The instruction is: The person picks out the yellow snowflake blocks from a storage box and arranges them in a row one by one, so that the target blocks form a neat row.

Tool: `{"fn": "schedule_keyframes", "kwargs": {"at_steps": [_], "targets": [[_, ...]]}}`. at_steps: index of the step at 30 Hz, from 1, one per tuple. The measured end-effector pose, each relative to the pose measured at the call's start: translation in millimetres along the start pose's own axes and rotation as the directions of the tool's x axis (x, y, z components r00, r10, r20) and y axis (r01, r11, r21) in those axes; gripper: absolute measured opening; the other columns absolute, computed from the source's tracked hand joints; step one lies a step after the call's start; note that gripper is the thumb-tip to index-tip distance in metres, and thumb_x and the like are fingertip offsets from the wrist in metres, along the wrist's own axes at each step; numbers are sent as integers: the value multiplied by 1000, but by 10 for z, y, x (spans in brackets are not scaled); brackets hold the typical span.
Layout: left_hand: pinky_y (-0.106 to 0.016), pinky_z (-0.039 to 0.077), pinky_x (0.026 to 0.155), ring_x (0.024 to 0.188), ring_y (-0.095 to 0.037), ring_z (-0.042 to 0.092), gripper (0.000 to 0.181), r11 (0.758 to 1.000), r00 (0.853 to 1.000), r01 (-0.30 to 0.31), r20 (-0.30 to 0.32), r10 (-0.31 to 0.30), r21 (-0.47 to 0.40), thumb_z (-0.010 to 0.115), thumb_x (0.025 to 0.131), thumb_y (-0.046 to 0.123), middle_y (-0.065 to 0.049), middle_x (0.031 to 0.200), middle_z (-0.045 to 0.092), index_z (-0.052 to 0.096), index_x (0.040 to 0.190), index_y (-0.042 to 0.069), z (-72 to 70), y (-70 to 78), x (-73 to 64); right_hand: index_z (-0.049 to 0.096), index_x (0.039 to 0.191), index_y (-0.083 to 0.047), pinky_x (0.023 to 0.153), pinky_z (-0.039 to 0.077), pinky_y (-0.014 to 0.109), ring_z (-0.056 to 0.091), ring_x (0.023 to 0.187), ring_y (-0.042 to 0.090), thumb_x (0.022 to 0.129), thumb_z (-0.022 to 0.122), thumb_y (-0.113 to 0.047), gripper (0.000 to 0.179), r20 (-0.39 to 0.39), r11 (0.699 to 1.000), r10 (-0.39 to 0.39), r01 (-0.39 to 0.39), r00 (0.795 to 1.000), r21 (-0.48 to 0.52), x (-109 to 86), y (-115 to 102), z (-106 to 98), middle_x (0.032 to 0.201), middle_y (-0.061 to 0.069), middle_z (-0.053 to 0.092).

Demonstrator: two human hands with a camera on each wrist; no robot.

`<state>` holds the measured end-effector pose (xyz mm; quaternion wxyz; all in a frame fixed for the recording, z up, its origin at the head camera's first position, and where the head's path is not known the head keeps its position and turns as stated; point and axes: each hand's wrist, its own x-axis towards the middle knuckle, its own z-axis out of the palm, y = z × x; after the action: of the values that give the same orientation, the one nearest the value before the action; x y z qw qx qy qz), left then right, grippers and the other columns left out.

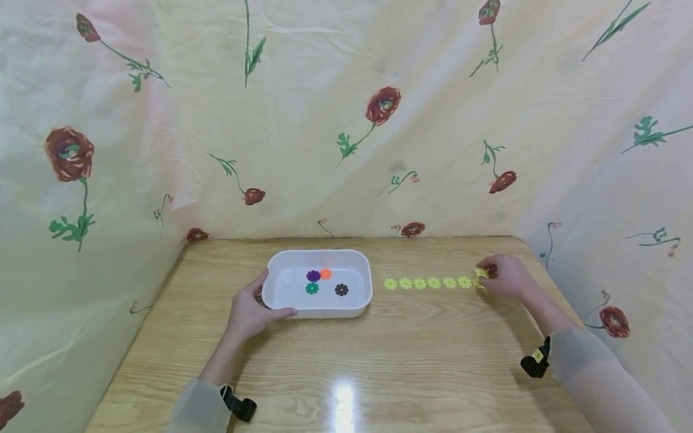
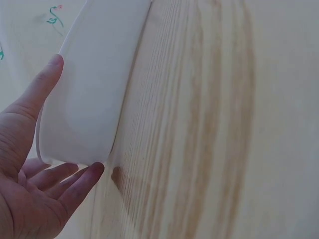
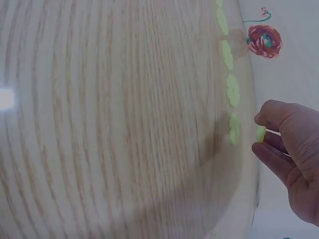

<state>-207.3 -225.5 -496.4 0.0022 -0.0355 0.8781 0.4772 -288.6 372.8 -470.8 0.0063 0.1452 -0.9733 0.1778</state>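
Note:
My left hand (image 1: 251, 311) grips the left end of a white plastic tub (image 1: 325, 313). Its thumb lies along the front wall, its fingers at the end wall, as the left wrist view (image 2: 79, 89) also shows. Inside the tub lie a purple flower-shaped disc (image 1: 313, 275), an orange one (image 1: 325, 273), a green one (image 1: 311, 288) and a black one (image 1: 341, 290). At the right, my right hand (image 1: 506, 276) pinches a yellow flower-shaped disc (image 3: 261, 133) between thumb and fingers, raised off the table. Below it ends a straight row of several yellow discs (image 1: 434, 282).
Everything stands on a wood-grain table (image 1: 379, 373). A flower-printed cloth (image 1: 303, 120) hangs behind and along both sides of it. Each wrist wears a black strap with a small device (image 1: 536, 359).

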Motion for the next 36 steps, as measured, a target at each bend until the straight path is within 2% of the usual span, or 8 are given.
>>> {"fn": "schedule_keyframes", "kwargs": {"at_steps": [5,9,19,28,36], "targets": [[-50,47,118,148,-40,51,115,1000,1000,8,2,-8,-1,98,76,40,-18,168,44,35,167,10,-7,4,-9,74,113,9,86,60,57,72,92,37,88,76,-9,31,13,998,58,-58,998,24,-49,59,28,102,25,75],[-50,46,118,148,-40,51,114,1000,1000,4,1,-4,-9,98,76,39,-18,168,44,35,167,10,-2,13,1,73,116,9,87,60,57,72,95,38,90,75,-9,32,14,995,96,-96,995,28,-76,106,22,105,26,74],[-51,46,118,147,-40,52,118,1000,1000,10,-3,-10,8,99,73,44,-18,169,43,35,166,10,2,-14,3,72,118,11,80,61,53,72,90,34,90,75,-12,36,36,993,116,-116,993,12,-193,203,88,101,24,76],[-52,47,117,147,-40,51,117,1000,1000,-1,3,1,8,98,75,44,-19,168,43,35,167,10,9,-7,11,72,115,11,80,60,54,72,89,36,87,72,-13,37,27,989,143,-143,989,-30,-209,264,90,98,24,76],[-52,46,118,148,-41,51,117,1000,1000,4,4,-4,23,98,75,45,-19,169,43,35,167,10,-12,-4,12,73,111,11,81,60,57,73,89,40,84,74,-11,34,9,990,129,-128,992,-52,-196,251,135,95,25,76]]}}
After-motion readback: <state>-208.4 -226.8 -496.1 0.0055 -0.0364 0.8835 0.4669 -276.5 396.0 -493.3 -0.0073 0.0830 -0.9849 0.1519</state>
